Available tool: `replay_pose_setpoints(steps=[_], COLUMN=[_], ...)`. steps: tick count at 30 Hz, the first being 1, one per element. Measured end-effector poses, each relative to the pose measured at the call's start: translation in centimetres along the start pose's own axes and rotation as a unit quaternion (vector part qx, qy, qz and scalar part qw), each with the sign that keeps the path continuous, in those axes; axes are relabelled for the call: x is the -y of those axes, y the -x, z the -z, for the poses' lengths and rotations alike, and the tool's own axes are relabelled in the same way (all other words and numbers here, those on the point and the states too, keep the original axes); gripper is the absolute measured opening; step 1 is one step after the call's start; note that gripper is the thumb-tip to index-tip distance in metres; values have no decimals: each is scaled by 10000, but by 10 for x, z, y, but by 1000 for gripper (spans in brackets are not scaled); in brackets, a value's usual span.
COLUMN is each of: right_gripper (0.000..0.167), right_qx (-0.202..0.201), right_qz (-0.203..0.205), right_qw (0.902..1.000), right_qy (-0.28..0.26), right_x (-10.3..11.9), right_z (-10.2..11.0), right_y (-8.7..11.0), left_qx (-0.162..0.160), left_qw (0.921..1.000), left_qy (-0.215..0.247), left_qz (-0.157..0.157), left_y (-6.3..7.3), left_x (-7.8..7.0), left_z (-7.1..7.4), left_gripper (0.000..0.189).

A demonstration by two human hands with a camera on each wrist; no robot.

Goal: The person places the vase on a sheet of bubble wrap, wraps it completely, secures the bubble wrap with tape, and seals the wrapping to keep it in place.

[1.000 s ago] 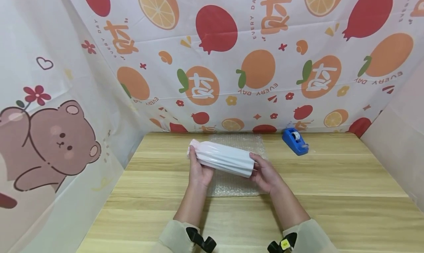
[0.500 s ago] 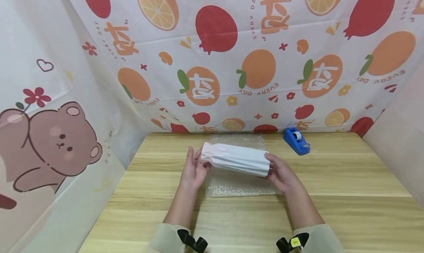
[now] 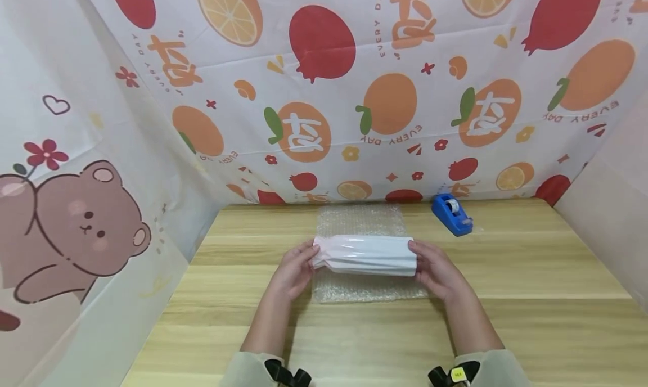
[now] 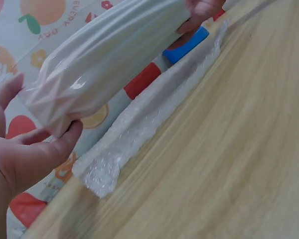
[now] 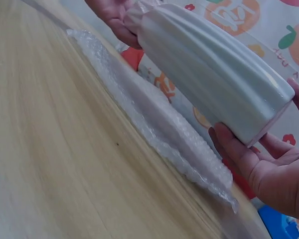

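Observation:
A glossy, pleated vase (image 3: 367, 256), white with a pinkish narrower end, lies sideways in the air between both hands. My left hand (image 3: 293, 270) grips its pinkish end, with thumb and fingers on opposite sides in the left wrist view. At the wider, flat-bottomed end, my right hand (image 3: 436, 269) holds the vase, and the right wrist view shows that hand's fingers (image 5: 236, 149) around the base edge. Below the vase, apart from it, a sheet of bubble wrap (image 3: 359, 221) lies on the wooden table (image 3: 364, 336).
A blue tape dispenser (image 3: 452, 214) stands near the back edge of the table, right of the bubble wrap. Fruit-printed cloth (image 3: 324, 44) hangs behind the table, and a bear-printed cloth (image 3: 91, 224) covers the left side.
The vase has shifted right and slightly nearer, going from tilted to nearly level. My left hand loosened at the pinkish end, then took hold of it again. My right hand moved along with the base.

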State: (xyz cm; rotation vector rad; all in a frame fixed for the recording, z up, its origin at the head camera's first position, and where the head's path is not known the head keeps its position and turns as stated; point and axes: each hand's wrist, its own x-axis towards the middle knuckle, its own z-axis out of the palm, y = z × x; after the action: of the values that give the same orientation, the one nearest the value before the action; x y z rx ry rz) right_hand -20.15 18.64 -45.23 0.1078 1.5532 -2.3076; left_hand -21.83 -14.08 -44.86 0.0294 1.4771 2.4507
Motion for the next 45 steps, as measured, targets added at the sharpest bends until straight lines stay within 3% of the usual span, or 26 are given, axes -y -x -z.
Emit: replay_pose_setpoints(steps=[7,14,21,28,37,45], right_gripper=[66,67,66,65,58,61], right_qx=[-201,91,359,266,719,806], right_qz=[-28,-176,-446,-313,-5,-46], right_qw=[9998,9996,9969,9946,9934,9904], right_qy=[87,177,546,951,897,1125], right_x=[-2,-8,-9,-3,-3,-6], right_z=[6,9,11,9,19,24], right_y=[3,2,5,7,4,2], left_qx=[132,239,517,776,867,625], left_qw=[9961,9900,9850,9822,9765,9721], left_qy=[-854,-1310,-1486,-1559,-1861,-2150], left_qz=[162,466,713,701,654,700], left_y=[2,2,2,0,0,0], left_x=[4,8,7,2,0,3], left_z=[5,13,22,24,22,21], left_gripper=[46,58,59,60,62,63])
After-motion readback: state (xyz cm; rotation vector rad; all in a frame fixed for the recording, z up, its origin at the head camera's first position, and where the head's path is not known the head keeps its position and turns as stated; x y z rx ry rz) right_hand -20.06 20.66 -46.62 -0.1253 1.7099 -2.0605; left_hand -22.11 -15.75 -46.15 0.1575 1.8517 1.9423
